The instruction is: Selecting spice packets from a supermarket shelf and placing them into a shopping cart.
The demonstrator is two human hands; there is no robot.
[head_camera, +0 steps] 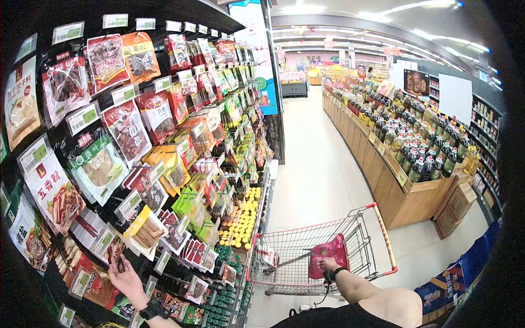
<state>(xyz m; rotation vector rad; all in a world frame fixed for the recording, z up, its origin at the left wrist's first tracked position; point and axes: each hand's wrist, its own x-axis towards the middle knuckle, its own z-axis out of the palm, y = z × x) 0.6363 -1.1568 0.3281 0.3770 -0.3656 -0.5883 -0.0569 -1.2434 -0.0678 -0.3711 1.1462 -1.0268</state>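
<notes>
My left hand [127,281] is at the lower left of the spice rack, palm up with the fingers apart. Its fingertips reach the lower edge of a small hanging spice packet [116,248]; whether they touch it is unclear. Beside it hang a packet of brown sticks with a yellow top [147,229] and a red packet [93,287]. My right hand [327,265] reaches into a wire shopping cart [295,231], over a crimson bag [334,250]. Its fingers are partly hidden, so a grip on the bag cannot be made out.
A white-and-red package [267,256] sits at the cart's far left end. Yellow-capped jars [242,219] and green-capped bottles [223,301] fill the low shelves. Across the aisle [301,164], a wooden display [383,184] holds many oil bottles [416,170]. A blue printed cover [447,283] lies at right.
</notes>
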